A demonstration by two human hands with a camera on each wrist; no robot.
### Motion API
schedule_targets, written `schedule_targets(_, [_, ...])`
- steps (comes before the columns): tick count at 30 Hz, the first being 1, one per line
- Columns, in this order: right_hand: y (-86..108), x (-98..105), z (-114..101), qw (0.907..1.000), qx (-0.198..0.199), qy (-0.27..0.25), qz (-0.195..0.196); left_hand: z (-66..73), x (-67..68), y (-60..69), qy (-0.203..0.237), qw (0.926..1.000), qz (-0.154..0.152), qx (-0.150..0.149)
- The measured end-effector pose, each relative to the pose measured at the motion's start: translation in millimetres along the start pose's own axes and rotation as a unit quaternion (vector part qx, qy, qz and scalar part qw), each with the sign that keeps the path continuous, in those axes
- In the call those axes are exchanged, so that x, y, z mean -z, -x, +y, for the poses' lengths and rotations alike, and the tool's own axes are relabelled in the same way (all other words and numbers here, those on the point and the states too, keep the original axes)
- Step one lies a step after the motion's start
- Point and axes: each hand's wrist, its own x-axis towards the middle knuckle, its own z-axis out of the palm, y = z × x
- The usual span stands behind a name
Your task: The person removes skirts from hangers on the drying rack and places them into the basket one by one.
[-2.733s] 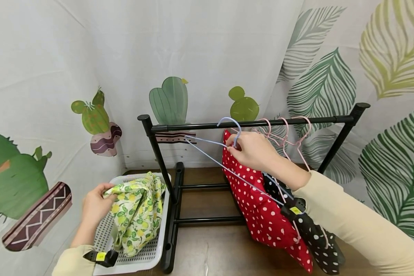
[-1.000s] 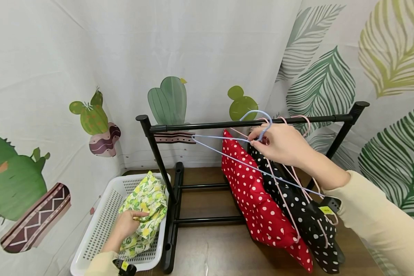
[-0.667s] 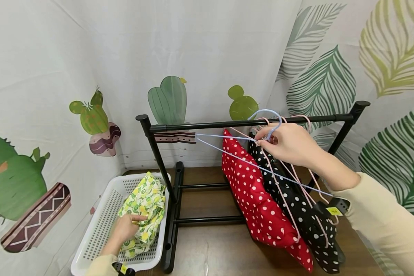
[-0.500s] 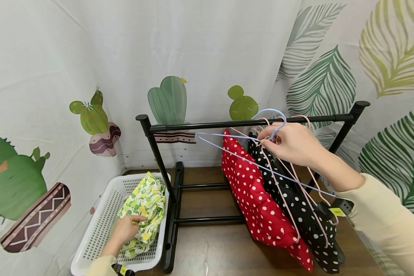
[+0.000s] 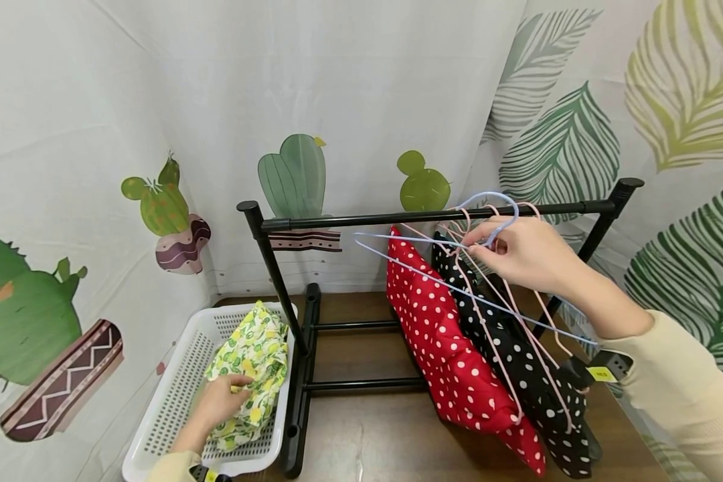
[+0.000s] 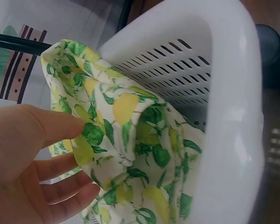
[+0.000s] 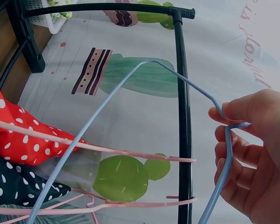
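Note:
In the head view, a lemon-print cloth (image 5: 256,355) lies bunched in a white perforated basket (image 5: 156,408). My left hand (image 5: 221,402) rests against it. Up close in the left wrist view, the thumb touches the cloth's edge and the other fingers are loosely bent beside it. My right hand (image 5: 527,254) pinches a blue clothes hanger (image 5: 416,269) at the base of its hook, near the black rail (image 5: 349,219). This hanger carries no garment. In the right wrist view, the thumb and index finger hold the hanger's neck (image 7: 221,109).
A red polka-dot garment (image 5: 436,335) and a black polka-dot garment (image 5: 518,361) hang on the rack's right side. Several pink hangers (image 5: 488,328) sit there. The rack's left foot (image 5: 295,415) stands beside the basket on a brown table (image 5: 361,435).
My right hand has carried the blue hanger rightward along the rail. My left hand, earlier gripping the cloth's corner at the basket's left, has moved right and let go; the cloth lies lower.

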Motion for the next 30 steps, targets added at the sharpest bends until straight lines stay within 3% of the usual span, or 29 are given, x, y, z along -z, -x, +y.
schedule_targets(5, [2.8, 0, 6, 0.9998, 0.003, -0.003, 0.018, 7.7, 8.1, 0.1, -0.024, 0.9994, 0.020, -0.014])
schedule_targets(16, [11.7, 5, 17, 0.9994, 0.007, 0.000, 0.033, 30.5, 24.0, 2.3, -0.002, 0.9971, 0.055, -0.053])
schedule_targets(30, [19.1, 11, 23, 0.9982, 0.010, 0.016, 0.058, 53.8, 31.0, 7.6, -0.014, 0.9914, 0.083, -0.100])
